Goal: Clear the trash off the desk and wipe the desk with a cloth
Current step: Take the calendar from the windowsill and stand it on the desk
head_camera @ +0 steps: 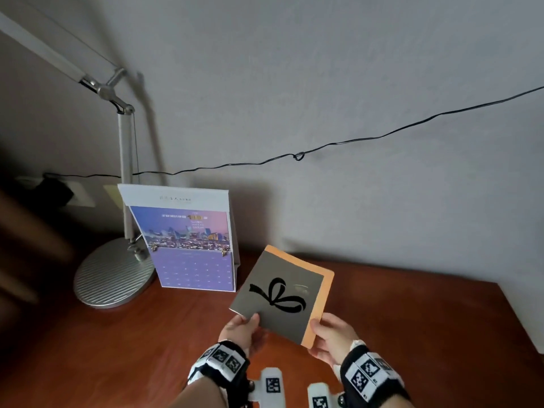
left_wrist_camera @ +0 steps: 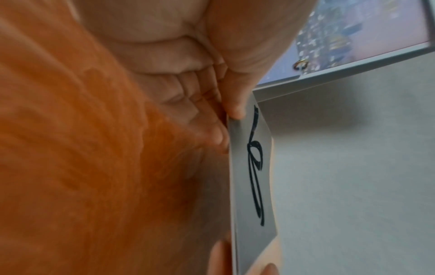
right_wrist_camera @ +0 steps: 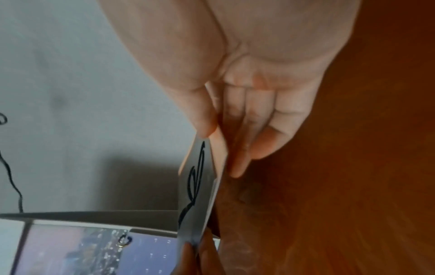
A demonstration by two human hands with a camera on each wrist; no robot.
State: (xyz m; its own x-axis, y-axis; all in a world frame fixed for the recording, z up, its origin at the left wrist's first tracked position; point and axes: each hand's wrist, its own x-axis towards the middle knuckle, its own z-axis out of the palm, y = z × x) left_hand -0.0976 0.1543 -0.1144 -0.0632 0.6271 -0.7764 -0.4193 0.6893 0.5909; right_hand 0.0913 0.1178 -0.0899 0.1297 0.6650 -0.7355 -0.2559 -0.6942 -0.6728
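A grey booklet with a black bow drawing [head_camera: 279,293], stacked on an orange booklet [head_camera: 319,301], is held up above the brown wooden desk [head_camera: 132,348]. My left hand [head_camera: 245,326] pinches the near left corner, thumb on top. My right hand [head_camera: 319,331] pinches the near right corner at the orange edge. In the left wrist view the grey booklet [left_wrist_camera: 252,176] shows edge-on, held by my left hand [left_wrist_camera: 231,122]. The right wrist view shows my right hand [right_wrist_camera: 219,143] pinching the booklet [right_wrist_camera: 197,195]. No cloth is in view.
A purple desk calendar [head_camera: 191,245] stands at the back of the desk beside a silver lamp with a round base [head_camera: 112,278]. A black cable [head_camera: 298,156] runs across the grey wall. The desk's right edge [head_camera: 518,319] is near my right hand.
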